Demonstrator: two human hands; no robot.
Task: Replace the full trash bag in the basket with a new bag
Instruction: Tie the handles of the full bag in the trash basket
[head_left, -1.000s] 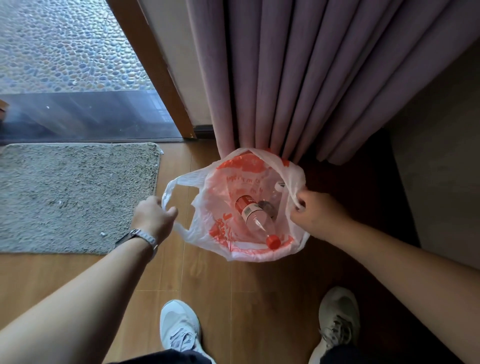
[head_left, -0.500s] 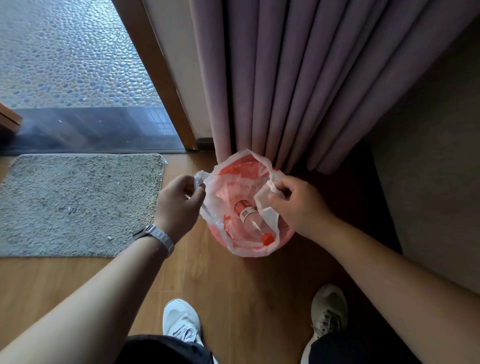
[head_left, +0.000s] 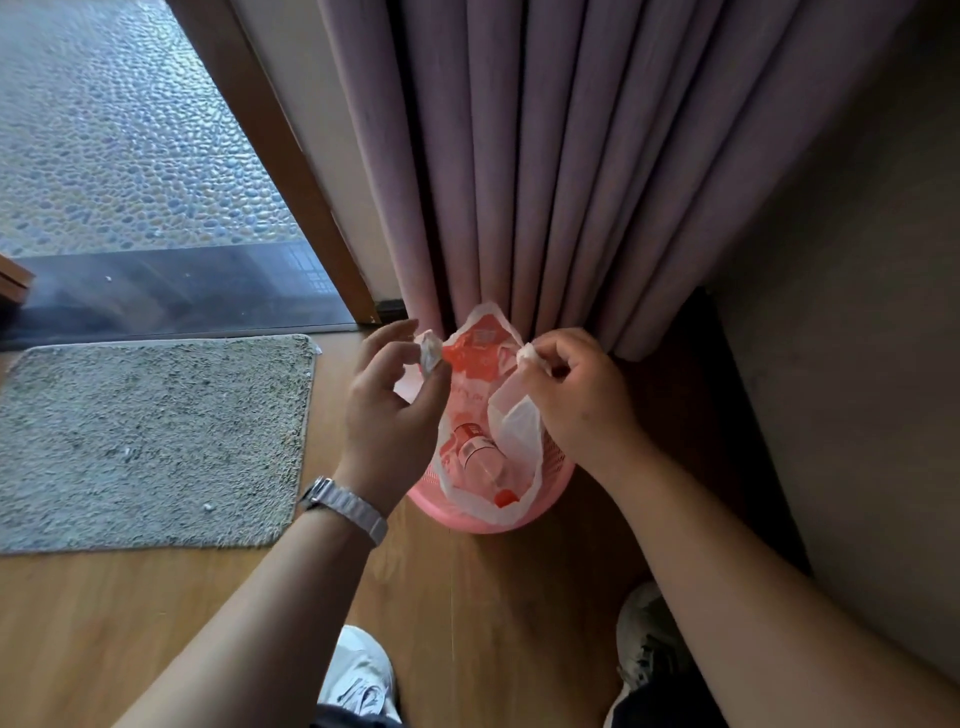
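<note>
A pink plastic basket (head_left: 467, 519) stands on the wooden floor in front of the curtain. Inside it sits a white trash bag with red print (head_left: 478, 364), pulled up above the rim. A clear bottle with a red cap (head_left: 485, 462) lies in the bag. My left hand (head_left: 389, 410) pinches the bag's left handle between thumb and fingers. My right hand (head_left: 576, 400) pinches the right handle. The two handles are held close together above the bag's mouth.
A mauve curtain (head_left: 571, 171) hangs right behind the basket. A grey mat (head_left: 150, 441) lies on the floor to the left, before a glass door with a wooden frame (head_left: 275, 156). A wall (head_left: 857, 364) is on the right. My shoes (head_left: 358, 675) stand near the basket.
Both hands have drawn the bag's handles up and inward, narrowing the bag's mouth. The bag's edge has come off the basket, so the pink rim now shows.
</note>
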